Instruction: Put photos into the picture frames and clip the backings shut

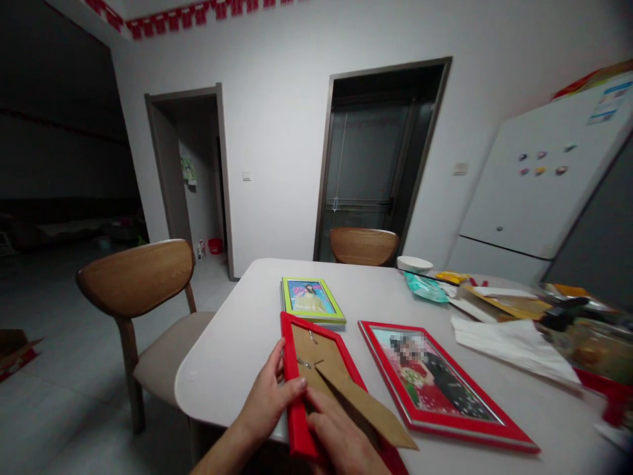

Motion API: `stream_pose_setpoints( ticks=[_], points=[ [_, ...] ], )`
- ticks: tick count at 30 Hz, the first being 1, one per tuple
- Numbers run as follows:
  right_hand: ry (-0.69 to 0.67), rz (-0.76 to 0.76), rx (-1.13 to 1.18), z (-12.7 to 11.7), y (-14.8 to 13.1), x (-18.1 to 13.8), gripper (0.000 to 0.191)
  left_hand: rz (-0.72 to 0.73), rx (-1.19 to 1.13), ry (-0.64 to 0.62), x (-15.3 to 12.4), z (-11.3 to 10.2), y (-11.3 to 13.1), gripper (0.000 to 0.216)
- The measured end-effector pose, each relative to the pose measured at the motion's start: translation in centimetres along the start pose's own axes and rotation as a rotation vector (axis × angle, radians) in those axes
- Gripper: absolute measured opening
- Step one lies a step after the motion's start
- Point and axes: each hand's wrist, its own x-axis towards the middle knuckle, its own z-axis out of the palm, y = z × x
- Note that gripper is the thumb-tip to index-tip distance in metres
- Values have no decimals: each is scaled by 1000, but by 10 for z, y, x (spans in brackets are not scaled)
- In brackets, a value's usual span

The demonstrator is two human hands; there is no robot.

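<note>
A red picture frame (295, 429) is tilted at the table's near edge with its brown backing board (316, 346) facing me. Its brown easel stand (368, 404) sticks out from the back, and small metal fittings show near the top. My left hand (267, 396) is closed around the left border, thumb on the front-facing side. My right hand (341, 435) is closed against the lower back, beside the stand, its fingertips partly hidden. To the right lies a larger red picture frame (435, 382) with a photo of people. Behind lies a green picture frame (310, 297), photo up.
The white table (217, 369) has rounded corners. On its right are a white bowl (414, 264), a teal packet (426, 287), white paper (512, 346) and cluttered packaging. Wooden chairs stand at the left (143, 277) and far side (364, 246). A fridge (529, 198) stands behind.
</note>
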Motion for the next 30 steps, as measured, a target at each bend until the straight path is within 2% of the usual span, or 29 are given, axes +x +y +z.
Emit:
stream_pose_setpoints(
  ticks=[3, 6, 9, 12, 16, 19, 22, 26, 30],
  points=[
    [-67, -4, -75, 17, 1, 4, 39, 4, 294, 52, 0, -16, -16, 62],
    [-115, 33, -103, 24, -5, 10, 35, -67, 589, 86, -1, -25, -23, 56],
    [-185, 99, -53, 19, -11, 15, 29, -70, 817, 99, -3, -27, -25, 54],
    [-197, 124, -38, 1, -16, 18, 25, -41, 966, 97, -5, -24, -27, 54],
    [-115, 265, -236, -28, -8, 16, 25, -62, 1048, 85, -6, -21, -28, 53],
    [-199, 404, -312, -41, 5, 9, 23, -99, 1093, 78, -6, -19, -26, 54],
    [-264, 439, -301, -45, 21, 3, 23, -127, 1118, 60, -7, -16, -25, 62],
    [-181, 477, -321, -47, 45, 4, 26, -131, 1127, 44, -7, -15, -24, 64],
    [-178, 542, -338, -48, 63, 13, 24, -131, 1131, 43, -6, -15, -24, 63]
  ],
)
